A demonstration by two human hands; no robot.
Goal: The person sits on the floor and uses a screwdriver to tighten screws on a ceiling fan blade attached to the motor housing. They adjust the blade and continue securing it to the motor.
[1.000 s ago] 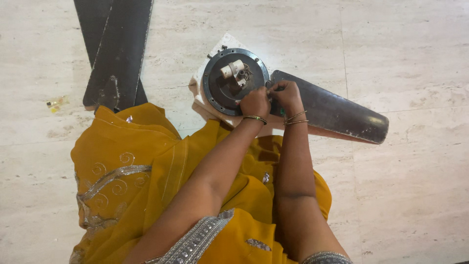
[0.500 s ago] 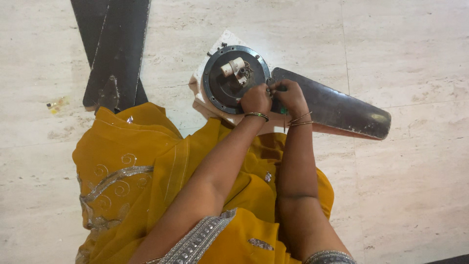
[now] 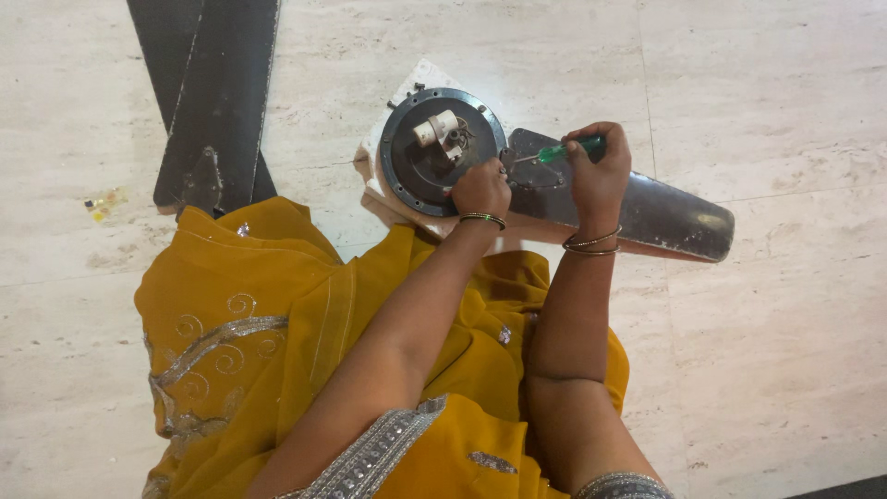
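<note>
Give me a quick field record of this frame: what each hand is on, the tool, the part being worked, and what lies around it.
left hand: left hand rests on the rim of the round fan motor
right hand: right hand grips a green-handled screwdriver
tool tip: points at the blade bracket beside the motor
attached part: dark fan blade extending to the right
under motor: white pad
nearby: two loose blades on the marble floor, upper left
clothing: yellow embroidered garment
</note>
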